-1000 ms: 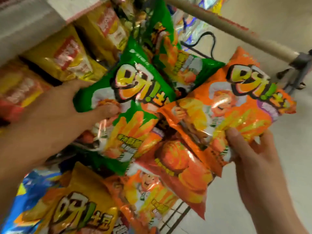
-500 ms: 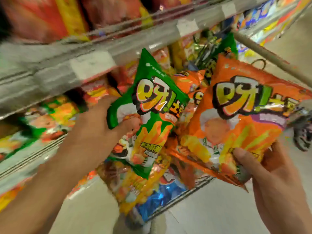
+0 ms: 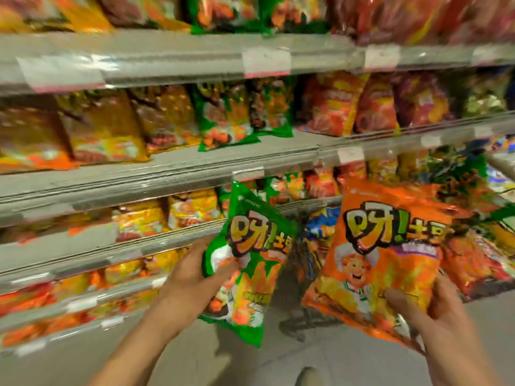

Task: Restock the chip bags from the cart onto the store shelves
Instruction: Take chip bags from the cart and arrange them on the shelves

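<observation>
Gripping a green chip bag (image 3: 250,263) by its side, the left hand (image 3: 192,277) holds it upright before the store shelves (image 3: 167,168) (blurred, fully stocked). The right hand (image 3: 434,310) pinches an orange chip bag (image 3: 387,254) at its lower corner, just beside the green one.

Both forearms reach forward from the near edge, well apart. The left hand (image 3: 192,277) grips a green bag (image 3: 250,263), thumb across its front. The right hand (image 3: 434,310) holds an orange bag (image 3: 384,254) by its lower edge, thumb on the front.
</observation>
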A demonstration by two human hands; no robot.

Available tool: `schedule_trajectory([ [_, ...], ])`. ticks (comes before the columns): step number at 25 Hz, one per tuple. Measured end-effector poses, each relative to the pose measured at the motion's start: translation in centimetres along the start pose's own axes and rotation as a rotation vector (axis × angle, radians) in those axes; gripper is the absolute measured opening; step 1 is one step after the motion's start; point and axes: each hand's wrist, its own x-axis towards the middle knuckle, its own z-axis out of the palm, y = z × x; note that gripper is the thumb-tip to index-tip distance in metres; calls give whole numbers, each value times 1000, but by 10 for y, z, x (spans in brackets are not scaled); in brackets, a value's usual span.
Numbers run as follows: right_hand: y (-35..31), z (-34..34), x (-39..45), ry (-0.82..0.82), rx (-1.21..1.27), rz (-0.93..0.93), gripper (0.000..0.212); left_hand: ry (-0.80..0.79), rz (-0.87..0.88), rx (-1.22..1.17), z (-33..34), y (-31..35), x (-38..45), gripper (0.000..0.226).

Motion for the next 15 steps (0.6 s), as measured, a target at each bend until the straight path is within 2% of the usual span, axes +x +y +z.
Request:
schedule_trajectory([
  [4,-30,28,-21,-71,-37,18,64,116,-27,-71,-41,-9,-22,29],
  [7,-41,40,-24,-71,-52,23,67,91,-72,-123,-53,-21,-26,25],
  [12,-36,42,-6,-126,-142,76,83,45,-244,-164,-35,-45,-7,25],
  [15,-17,44,20,-194,-197,103,74,93,-310,-229,-10,-57,25,26],
])
